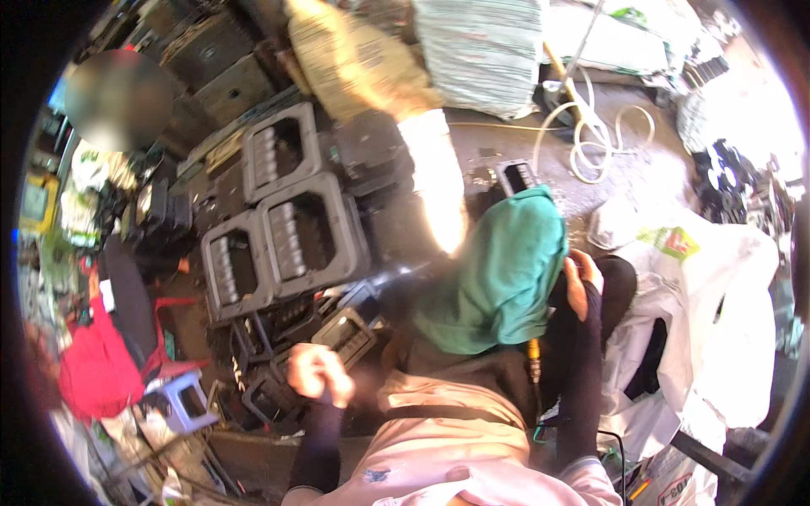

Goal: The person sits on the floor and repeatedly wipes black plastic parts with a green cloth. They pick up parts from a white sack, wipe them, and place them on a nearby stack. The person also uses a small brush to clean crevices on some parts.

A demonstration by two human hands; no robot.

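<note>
My left hand (321, 371) is raised at the left of my lap, in front of a small grey frame (346, 336). Its fingers look bent but are smeared by motion, so I cannot tell whether anything is in them. A green cloth (498, 278) lies draped in front of me over my lap and knee. Along its right edge rests my right hand (582, 285), on my dark-clothed leg, fingers stretched and apart, with nothing visible in it. Below the cloth's right edge hangs a slim yellow and black piece (533, 361) whose kind is unclear.
Large grey plastic frames (316, 274) stand at the left, above smaller dark housings. A white sack (709, 312) bulges at the right. Coiled pale hose (595, 152) lies on the floor ahead. Far left are red cloth (97, 363) and a blue stool (181, 403).
</note>
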